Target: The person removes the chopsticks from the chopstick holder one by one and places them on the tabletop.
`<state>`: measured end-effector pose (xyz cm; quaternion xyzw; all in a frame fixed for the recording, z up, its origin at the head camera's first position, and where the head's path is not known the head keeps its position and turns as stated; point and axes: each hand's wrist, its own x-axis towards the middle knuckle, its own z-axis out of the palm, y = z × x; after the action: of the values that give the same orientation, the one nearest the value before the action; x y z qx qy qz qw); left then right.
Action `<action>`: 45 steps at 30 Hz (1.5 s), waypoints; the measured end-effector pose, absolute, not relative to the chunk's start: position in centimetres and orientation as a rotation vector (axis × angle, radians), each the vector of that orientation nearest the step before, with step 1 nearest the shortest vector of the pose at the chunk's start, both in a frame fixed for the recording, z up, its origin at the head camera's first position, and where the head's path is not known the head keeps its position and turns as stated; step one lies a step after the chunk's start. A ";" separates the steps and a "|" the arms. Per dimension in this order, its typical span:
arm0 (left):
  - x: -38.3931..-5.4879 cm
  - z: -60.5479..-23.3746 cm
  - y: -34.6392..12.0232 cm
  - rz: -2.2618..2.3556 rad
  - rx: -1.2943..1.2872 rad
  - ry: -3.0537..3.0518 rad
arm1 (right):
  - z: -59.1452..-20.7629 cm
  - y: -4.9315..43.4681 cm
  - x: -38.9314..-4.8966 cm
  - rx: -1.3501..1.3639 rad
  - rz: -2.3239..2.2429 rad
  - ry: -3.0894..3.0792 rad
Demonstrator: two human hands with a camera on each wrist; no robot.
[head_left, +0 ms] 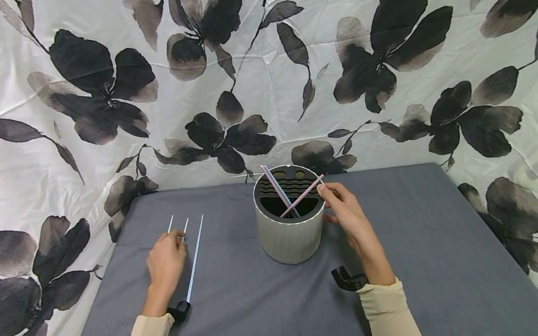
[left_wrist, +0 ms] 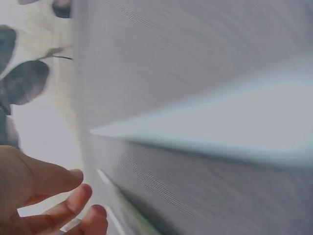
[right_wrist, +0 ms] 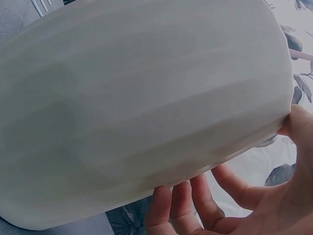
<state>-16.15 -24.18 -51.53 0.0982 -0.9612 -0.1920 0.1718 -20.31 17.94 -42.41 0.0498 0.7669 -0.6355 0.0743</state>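
Note:
My left hand (head_left: 165, 260) hovers over two thin pale straw-like sticks, the left stick (head_left: 170, 223) and the middle stick (head_left: 186, 226). In the left wrist view its thumb and fingers are bent and apart, close beside the sticks, with nothing visibly pinched. A light blue stick (head_left: 195, 260) lies just right of that hand. My right hand (head_left: 348, 217) holds the side of a round cream pen holder (head_left: 291, 241), thumb at the rim and fingers bent against the wall. Two pink sticks and a blue one (head_left: 273, 180) lean inside the holder's front compartment.
Grey cloth covers the table (head_left: 263, 318). A white floral curtain (head_left: 261, 83) hangs along the back and sides. The holder's dark top (head_left: 293, 175) has wavy slots and round holes behind the large front opening.

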 end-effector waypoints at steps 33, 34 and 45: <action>-16.8 -39.1 -7.8 -1.309 -0.241 -2.308 | -42.7 17.9 -20.6 0.155 -1.916 2.323; -16.9 -39.0 -7.5 -1.304 -0.253 -2.310 | -42.7 17.9 -20.6 0.153 -1.921 2.321; -17.5 -39.1 -5.1 -1.081 -0.308 -2.376 | -42.5 17.5 -19.8 0.167 -1.919 2.327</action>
<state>-17.46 -5.10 -39.12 -0.1135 -0.8743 -0.3979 0.2537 -19.83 17.51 -42.50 0.0552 0.7689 -0.6341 0.0605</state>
